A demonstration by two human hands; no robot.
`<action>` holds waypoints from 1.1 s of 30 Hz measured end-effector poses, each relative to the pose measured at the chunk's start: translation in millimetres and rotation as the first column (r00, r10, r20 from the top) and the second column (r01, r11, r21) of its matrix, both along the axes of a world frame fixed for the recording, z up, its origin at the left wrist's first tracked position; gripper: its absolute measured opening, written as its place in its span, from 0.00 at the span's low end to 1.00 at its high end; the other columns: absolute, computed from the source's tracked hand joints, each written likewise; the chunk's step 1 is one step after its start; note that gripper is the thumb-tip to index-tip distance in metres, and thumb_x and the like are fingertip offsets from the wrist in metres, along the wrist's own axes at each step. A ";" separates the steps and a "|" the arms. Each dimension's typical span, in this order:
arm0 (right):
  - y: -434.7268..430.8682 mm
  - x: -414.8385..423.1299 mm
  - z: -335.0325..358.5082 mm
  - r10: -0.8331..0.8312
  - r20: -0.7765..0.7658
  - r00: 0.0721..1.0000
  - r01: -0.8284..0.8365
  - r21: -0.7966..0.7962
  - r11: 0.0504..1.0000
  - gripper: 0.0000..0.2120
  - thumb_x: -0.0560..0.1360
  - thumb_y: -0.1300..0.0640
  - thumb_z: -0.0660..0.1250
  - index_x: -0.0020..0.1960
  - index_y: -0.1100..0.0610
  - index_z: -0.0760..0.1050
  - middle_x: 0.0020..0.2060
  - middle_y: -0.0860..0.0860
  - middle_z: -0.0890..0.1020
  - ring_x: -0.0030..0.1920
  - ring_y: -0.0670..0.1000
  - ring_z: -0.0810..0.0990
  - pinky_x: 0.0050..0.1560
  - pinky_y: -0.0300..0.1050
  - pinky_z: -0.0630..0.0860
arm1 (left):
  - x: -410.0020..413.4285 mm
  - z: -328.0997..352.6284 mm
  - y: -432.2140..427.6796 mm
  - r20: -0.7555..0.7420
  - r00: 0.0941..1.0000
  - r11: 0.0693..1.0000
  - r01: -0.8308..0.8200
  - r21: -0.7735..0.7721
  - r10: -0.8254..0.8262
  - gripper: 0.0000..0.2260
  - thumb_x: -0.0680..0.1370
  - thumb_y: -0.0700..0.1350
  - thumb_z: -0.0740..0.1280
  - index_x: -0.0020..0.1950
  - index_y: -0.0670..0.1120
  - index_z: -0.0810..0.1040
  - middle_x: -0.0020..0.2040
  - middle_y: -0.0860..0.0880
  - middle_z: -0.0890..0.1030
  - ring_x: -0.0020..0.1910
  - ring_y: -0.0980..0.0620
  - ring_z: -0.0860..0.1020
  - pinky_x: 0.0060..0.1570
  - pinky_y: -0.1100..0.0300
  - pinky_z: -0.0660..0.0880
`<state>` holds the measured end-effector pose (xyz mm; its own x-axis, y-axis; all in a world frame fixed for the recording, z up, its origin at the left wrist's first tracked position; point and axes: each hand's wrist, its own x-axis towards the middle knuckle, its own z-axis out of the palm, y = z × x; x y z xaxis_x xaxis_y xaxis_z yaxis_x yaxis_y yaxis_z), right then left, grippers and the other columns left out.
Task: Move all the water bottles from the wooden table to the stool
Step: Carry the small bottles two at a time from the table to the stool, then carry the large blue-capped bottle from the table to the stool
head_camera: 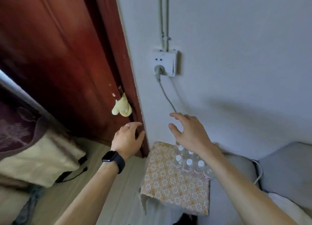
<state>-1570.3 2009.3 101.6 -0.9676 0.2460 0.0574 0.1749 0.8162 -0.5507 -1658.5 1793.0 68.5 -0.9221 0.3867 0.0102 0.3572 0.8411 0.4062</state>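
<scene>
Several clear water bottles point(189, 164) with white caps stand close together on the right half of a stool point(168, 182) covered in yellow floral cloth. My right hand point(189, 133) hovers above the far bottles, fingers spread and relaxed, holding nothing. Left of the stool, my left hand point(129, 139), with a ring and a black watch on its wrist, hangs in the air near the door frame with loosely curled fingers, empty. No wooden table shows in this view.
A dark red door point(59, 55) with a yellow cloth point(122, 107) on its latch stands at the left. A wall socket point(166, 63) with a plugged cable is above the stool. Grey cushions point(285, 170) lie right; bedding point(37, 158) lies left.
</scene>
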 end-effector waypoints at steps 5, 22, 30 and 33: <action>-101.4 -17.4 30.6 0.146 -0.158 0.977 -0.140 0.047 0.989 0.17 0.80 0.43 0.61 0.66 0.46 0.76 0.61 0.45 0.80 0.65 0.53 0.71 0.63 0.42 0.67 | 17.0 31.6 -125.7 -0.123 0.970 0.977 -0.203 0.057 0.209 0.17 0.79 0.56 0.64 0.67 0.54 0.74 0.63 0.51 0.78 0.61 0.47 0.76 0.62 0.49 0.73; -491.0 -52.6 34.4 0.882 -0.196 0.429 -0.876 0.145 0.459 0.14 0.78 0.44 0.65 0.60 0.46 0.80 0.60 0.46 0.80 0.66 0.52 0.70 0.70 0.42 0.62 | 233.2 39.4 -483.1 -0.192 0.329 0.344 -0.938 0.048 0.925 0.17 0.77 0.54 0.67 0.65 0.52 0.76 0.62 0.48 0.79 0.62 0.42 0.76 0.61 0.50 0.73; -626.3 -16.9 23.0 0.984 -0.173 0.044 -0.991 0.116 0.065 0.16 0.75 0.42 0.65 0.59 0.46 0.80 0.59 0.48 0.81 0.67 0.56 0.70 0.70 0.44 0.63 | 338.1 39.4 -503.3 -0.157 -0.066 -0.065 -0.998 0.011 0.985 0.19 0.78 0.55 0.66 0.66 0.50 0.76 0.62 0.46 0.80 0.62 0.44 0.76 0.62 0.52 0.72; -671.2 17.8 31.9 0.979 -0.169 -0.115 -0.990 0.100 -0.099 0.16 0.77 0.43 0.66 0.62 0.46 0.79 0.62 0.47 0.79 0.69 0.54 0.67 0.71 0.46 0.64 | 380.9 53.8 -505.5 -0.190 -0.230 -0.225 -0.973 0.045 0.955 0.18 0.78 0.55 0.66 0.66 0.50 0.76 0.63 0.49 0.79 0.64 0.47 0.75 0.62 0.52 0.71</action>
